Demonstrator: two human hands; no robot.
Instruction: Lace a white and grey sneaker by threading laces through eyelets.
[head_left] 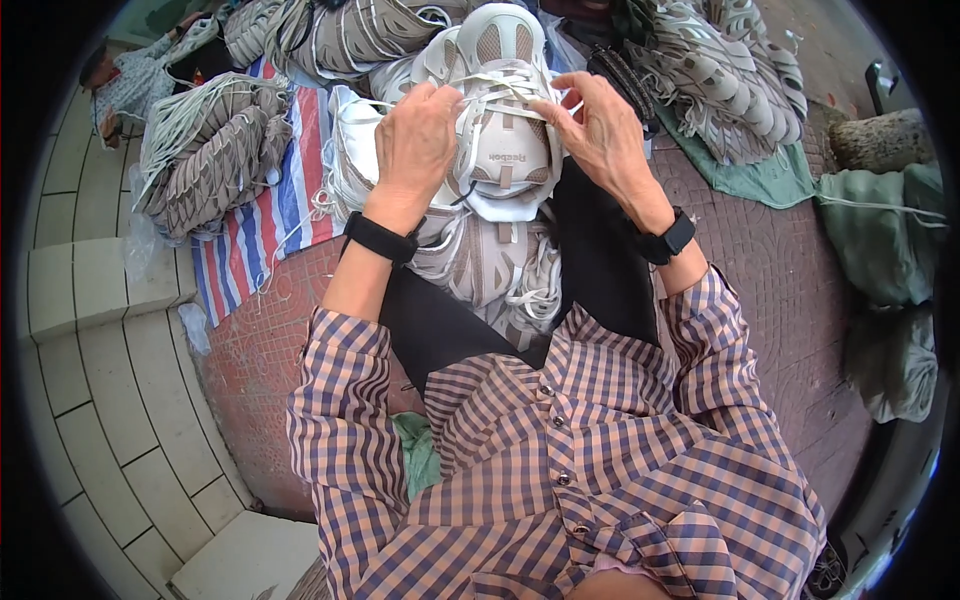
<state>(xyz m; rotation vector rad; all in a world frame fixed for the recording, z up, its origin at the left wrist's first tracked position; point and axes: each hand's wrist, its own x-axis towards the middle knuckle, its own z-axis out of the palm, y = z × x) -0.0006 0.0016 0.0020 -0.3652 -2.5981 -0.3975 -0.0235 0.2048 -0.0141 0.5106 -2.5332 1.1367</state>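
A white and beige sneaker upper (pixel 515 145) lies before me, toe pointing away and tongue toward me. White laces (pixel 505 88) cross over its front and are threaded in part. My left hand (pixel 418 140) is closed at the upper's left side, its fingertips pinching a lace. On the opposite side my right hand (pixel 603 125) pinches the lace between thumb and fingers. Between my legs, beneath this upper, rest more sneaker uppers (pixel 470 255) with a bundle of white laces (pixel 540 285).
Stacked sneaker uppers (pixel 215 150) stand at the left by a striped tarp (pixel 300 190). Another stack (pixel 725 85) is at the far right on green sheeting (pixel 750 175). Green sacks (pixel 875 230) line the right edge. Another person (pixel 130 85) is at the far left.
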